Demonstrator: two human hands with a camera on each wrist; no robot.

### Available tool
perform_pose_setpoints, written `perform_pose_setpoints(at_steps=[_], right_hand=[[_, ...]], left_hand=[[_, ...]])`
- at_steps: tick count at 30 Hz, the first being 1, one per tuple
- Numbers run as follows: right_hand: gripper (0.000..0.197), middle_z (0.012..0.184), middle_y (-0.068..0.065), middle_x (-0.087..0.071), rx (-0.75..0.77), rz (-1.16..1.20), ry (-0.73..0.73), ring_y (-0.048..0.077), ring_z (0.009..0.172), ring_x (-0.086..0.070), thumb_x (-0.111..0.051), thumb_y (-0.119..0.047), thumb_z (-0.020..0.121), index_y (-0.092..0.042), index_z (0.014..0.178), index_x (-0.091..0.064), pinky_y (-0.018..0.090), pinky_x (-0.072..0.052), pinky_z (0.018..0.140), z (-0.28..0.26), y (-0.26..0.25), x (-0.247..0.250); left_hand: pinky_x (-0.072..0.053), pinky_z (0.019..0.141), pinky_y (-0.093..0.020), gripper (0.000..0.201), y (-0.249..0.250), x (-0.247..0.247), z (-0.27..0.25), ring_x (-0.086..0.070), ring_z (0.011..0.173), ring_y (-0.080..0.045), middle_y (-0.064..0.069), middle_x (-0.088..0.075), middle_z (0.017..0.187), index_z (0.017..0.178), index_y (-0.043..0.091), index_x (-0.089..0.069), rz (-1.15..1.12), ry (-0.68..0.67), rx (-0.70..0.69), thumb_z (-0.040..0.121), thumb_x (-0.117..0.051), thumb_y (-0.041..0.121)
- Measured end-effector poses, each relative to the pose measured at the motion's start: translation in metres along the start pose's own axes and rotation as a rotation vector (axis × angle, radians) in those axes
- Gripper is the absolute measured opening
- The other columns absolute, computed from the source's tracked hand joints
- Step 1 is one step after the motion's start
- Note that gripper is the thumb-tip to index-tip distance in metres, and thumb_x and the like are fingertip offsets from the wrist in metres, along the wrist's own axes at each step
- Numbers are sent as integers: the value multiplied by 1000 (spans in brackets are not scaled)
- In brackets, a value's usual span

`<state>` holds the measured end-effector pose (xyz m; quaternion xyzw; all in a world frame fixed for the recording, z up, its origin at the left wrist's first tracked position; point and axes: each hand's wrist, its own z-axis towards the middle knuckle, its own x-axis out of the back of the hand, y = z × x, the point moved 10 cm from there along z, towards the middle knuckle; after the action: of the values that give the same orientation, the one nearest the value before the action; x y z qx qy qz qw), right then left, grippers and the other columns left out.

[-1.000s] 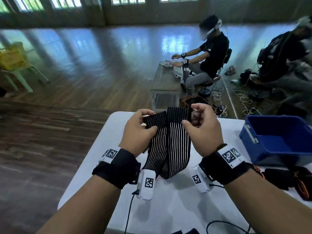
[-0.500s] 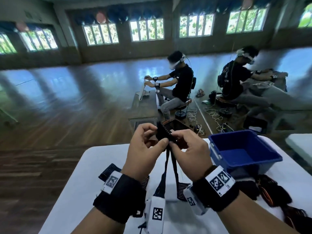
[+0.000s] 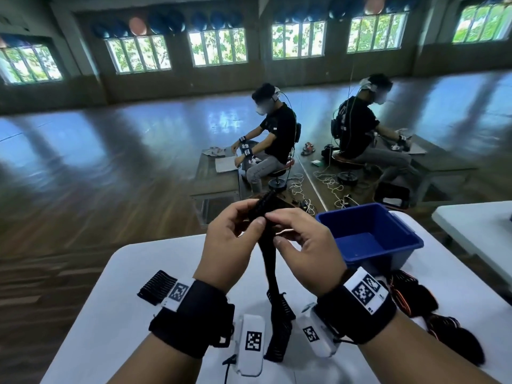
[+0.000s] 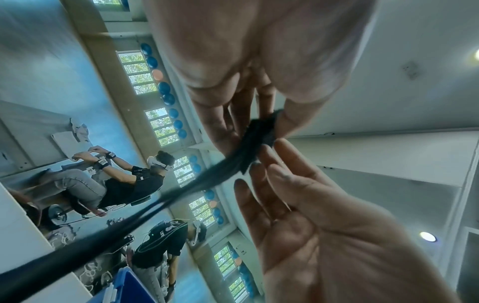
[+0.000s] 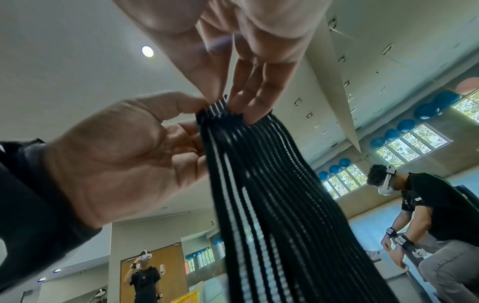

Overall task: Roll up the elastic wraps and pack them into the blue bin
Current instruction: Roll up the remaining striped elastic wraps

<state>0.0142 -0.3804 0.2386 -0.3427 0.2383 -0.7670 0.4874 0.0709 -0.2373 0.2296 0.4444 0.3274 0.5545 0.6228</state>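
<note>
A black elastic wrap [image 3: 269, 261] with thin white stripes hangs from both hands down onto the white table [image 3: 133, 314]. My left hand [image 3: 235, 234] and right hand [image 3: 302, 245] are close together above the table's far edge. Both pinch the wrap's top end. In the right wrist view the wrap [image 5: 272, 184] is held at its top edge by thumbs and fingertips. The left wrist view shows the wrap [image 4: 256, 133] bunched between the fingertips. Its lower part lies crumpled between my wrists. The blue bin [image 3: 404, 239] stands just right of my right hand, and no wraps show inside it.
More dark wraps with orange trim [image 3: 412, 297] lie on the table in front of the bin. A striped piece [image 3: 156, 286] lies left of my left wrist. A second white table [image 3: 476, 231] is at the far right. Two seated people [image 3: 277, 139] work beyond the table.
The wrap, earlier spread wide between my hands, is now turned edge-on with both hands drawn together at its top end. The head view has tilted up.
</note>
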Motion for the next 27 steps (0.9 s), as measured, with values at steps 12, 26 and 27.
perform_pose_setpoints(at_steps=[12, 26, 27], right_hand=[[38, 110, -13, -67, -99, -82, 82, 7, 98, -66, -74, -10, 84, -27, 118, -71, 34, -58, 86, 14, 8, 30], [30, 111, -6, -65, -235, 289, 163, 20, 103, -67, -58, -18, 88, -26, 117, -56, 54, -55, 89, 33, 1, 12], [29, 111, -5, -65, -243, 308, 159, 21, 102, -67, -57, -18, 89, -24, 117, -57, 54, -55, 88, 34, 0, 13]], left_hand=[[-56, 78, -24, 45, 13, -14, 6, -70, 96, -11, -3, -70, 108, 130, 18, -48, -85, -41, 13, 94, -60, -5], [-39, 112, -28, 68, 39, -19, 16, -47, 135, 0, 15, -47, 146, 157, 14, -20, -56, -38, -69, 98, -49, -2], [-40, 111, -27, 67, 43, -20, 16, -48, 134, 1, 18, -47, 143, 157, 14, -21, -53, -49, -72, 99, -49, -1]])
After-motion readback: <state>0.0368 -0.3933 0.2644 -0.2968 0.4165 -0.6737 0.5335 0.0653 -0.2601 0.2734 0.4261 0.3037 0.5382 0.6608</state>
